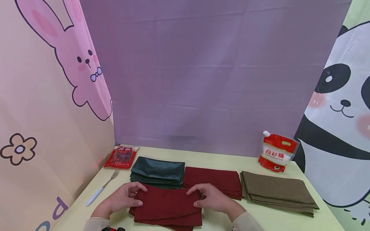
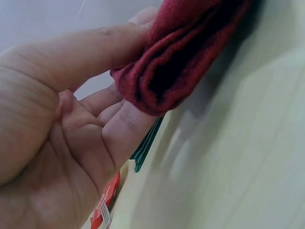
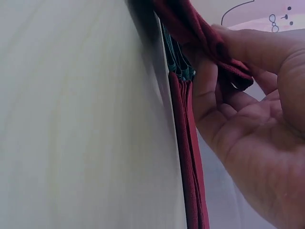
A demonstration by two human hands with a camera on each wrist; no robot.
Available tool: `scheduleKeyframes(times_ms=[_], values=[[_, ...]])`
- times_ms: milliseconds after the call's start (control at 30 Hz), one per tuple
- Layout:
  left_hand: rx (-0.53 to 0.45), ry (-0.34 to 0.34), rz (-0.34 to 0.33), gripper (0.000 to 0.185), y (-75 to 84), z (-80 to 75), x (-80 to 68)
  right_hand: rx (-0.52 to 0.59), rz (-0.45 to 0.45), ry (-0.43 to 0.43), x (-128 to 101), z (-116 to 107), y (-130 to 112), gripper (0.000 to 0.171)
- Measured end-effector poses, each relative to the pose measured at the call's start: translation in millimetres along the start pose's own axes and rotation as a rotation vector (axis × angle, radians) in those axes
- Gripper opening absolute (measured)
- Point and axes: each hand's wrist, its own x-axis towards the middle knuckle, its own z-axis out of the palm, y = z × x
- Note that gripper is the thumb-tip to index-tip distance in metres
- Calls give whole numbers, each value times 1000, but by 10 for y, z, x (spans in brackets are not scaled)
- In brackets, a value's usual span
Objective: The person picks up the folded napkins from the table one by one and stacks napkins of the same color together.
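A folded dark red cloth (image 1: 169, 205) is held between my two hands near the front of the table. My left hand (image 1: 124, 199) grips its left side, and the left wrist view shows the thumb on one face and fingers round the rolled folds of the cloth (image 2: 162, 71). On the opposite side my right hand (image 1: 212, 199) pinches the cloth between thumb and fingers. In the right wrist view that end of the cloth (image 3: 205, 38) stands off the pale tabletop. Just behind lie a folded dark green cloth (image 1: 157, 170) and another folded dark red cloth (image 1: 214, 179).
A folded brown cloth (image 1: 277, 191) lies to the right. Behind it stands a red and white sugar pouch (image 1: 276, 152). At the left are a red packet (image 1: 122, 157) and a fork (image 1: 102, 187) with a pale handle. Printed curtains border the table (image 1: 222, 221).
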Motion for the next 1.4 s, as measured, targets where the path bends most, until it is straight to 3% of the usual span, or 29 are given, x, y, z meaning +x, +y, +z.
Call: scheduleKeyframes(times_ms=[100, 400, 633, 867, 1267, 1400], values=[[-14, 14, -6, 44, 26, 11, 9, -51, 18, 23, -9, -25, 1, 33], [-78, -1, -26, 56, 48, 19, 23, -40, 2, 47, -16, -70, 37, 29], [-115, 10, -13, 61, 23, 32, 39, 71, -31, 47, -17, -41, 59, 42], [-101, 59, 35, 63, 34, 66, 44, 116, -54, 91, -22, -31, 24, 49], [-123, 138, 75, 62, 9, 176, 138, 109, -46, 205, -80, -82, -28, 33], [-112, 177, 74, 56, 2, 220, 193, 50, -36, 233, -95, -111, -48, 32]])
